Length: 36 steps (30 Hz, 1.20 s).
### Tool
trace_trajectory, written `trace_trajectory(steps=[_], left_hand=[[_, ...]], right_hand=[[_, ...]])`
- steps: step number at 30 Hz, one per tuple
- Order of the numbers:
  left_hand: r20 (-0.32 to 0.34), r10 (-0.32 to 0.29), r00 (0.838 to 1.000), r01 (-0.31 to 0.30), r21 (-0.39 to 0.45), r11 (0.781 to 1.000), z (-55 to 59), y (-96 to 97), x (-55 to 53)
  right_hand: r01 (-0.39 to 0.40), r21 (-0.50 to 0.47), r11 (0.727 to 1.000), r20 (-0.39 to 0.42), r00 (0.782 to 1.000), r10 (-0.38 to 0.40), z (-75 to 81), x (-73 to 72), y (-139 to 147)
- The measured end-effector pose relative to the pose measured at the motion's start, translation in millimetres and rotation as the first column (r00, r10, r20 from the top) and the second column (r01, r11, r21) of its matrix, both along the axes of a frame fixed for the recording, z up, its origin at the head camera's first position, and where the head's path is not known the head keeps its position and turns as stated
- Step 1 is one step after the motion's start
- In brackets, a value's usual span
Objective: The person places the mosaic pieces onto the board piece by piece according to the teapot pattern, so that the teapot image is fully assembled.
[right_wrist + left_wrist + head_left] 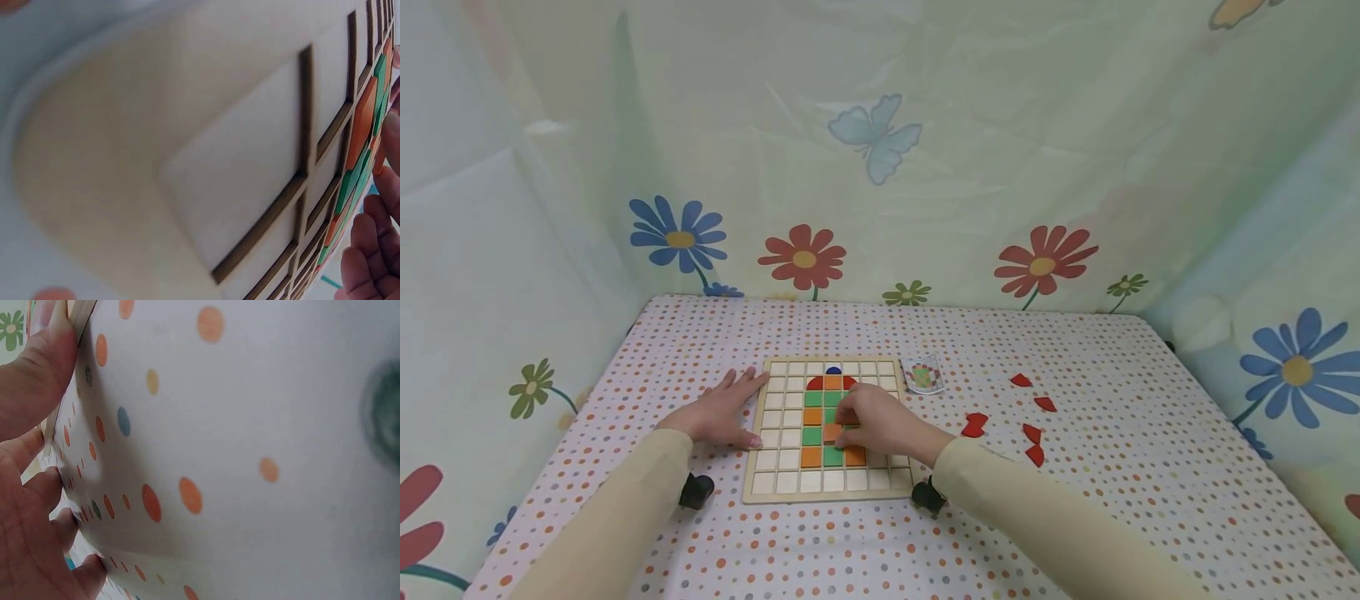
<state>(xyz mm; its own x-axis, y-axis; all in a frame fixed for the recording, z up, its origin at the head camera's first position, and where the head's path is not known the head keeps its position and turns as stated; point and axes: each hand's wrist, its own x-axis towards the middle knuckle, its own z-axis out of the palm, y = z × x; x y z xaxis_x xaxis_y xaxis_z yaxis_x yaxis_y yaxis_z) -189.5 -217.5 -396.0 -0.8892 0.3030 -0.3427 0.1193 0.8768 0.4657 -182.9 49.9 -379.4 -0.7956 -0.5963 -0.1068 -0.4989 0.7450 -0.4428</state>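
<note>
A wooden grid board [772,482] lies flat on the table, with green tiles [832,457], orange tiles [811,457], red curved pieces [816,383] and a blue rounded piece [833,370] in its cells. Over the middle column my right hand [880,421] pinches an orange tile [831,432] between thumb and fingers. In the right wrist view that orange tile [379,160] shows tilted at the fingertips. My left hand [722,410] rests beside the board's left edge, fingers spread, its thumb [49,362] touching the frame.
A small picture card [922,375] with a coloured pattern lies at the board's upper right. Several loose red pieces [974,425] are scattered farther right on the dotted tablecloth [820,550]. A flowered curtain [955,208] stands behind the table.
</note>
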Motion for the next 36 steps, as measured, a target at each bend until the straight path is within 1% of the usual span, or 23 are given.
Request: trace_trajectory(steps=[5, 9, 15, 20, 24, 27, 31, 36], left_hand=[[-0.006, -0.006, 1.0, 0.006, 0.0, 1.0, 1.6, 0.3, 1.1], [0.001, 0.002, 1.0, -0.002, 0.007, 1.0, 1.4, 0.5, 1.5], [-0.002, 0.001, 1.0, -0.001, 0.006, 1.0, 1.0, 0.3, 1.1], [-0.004, 0.001, 1.0, -0.001, 0.006, 1.0, 1.0, -0.1, 1.5], [-0.003, 0.006, 1.0, -0.006, 0.011, 1.0, 1.3, -0.1, 1.8], [-0.003, 0.008, 1.0, -0.008, 0.014, 1.0, 1.6, 0.1, 2.0], [-0.006, 0.005, 1.0, -0.005, 0.015, 1.0, 1.6, 0.2, 1.8], [-0.004, 0.005, 1.0, -0.005, 0.017, 1.0, 1.8, 0.2, 2.2]], right_hand=[[0.005, 0.008, 1.0, 0.002, 1.0, -0.005, -0.7, 0.3, -1], [0.014, 0.01, 1.0, 0.014, 1.0, -0.014, -0.6, 0.7, -2], [0.016, 0.048, 0.999, -0.014, 1.0, -0.016, -2.0, 0.6, -4], [0.031, 0.064, 0.997, -0.008, 1.0, -0.03, -2.0, 0.8, -5], [0.024, 0.054, 0.998, -0.024, 0.999, -0.023, -1.1, 0.7, -4], [0.017, 0.018, 1.0, -0.033, 0.999, -0.016, 1.6, -0.3, 0], [0.047, -0.032, 0.998, -0.015, 0.999, -0.048, 8.0, -2.2, 9], [0.139, -0.036, 0.99, -0.004, 0.99, -0.14, 17.2, -5.2, 32]])
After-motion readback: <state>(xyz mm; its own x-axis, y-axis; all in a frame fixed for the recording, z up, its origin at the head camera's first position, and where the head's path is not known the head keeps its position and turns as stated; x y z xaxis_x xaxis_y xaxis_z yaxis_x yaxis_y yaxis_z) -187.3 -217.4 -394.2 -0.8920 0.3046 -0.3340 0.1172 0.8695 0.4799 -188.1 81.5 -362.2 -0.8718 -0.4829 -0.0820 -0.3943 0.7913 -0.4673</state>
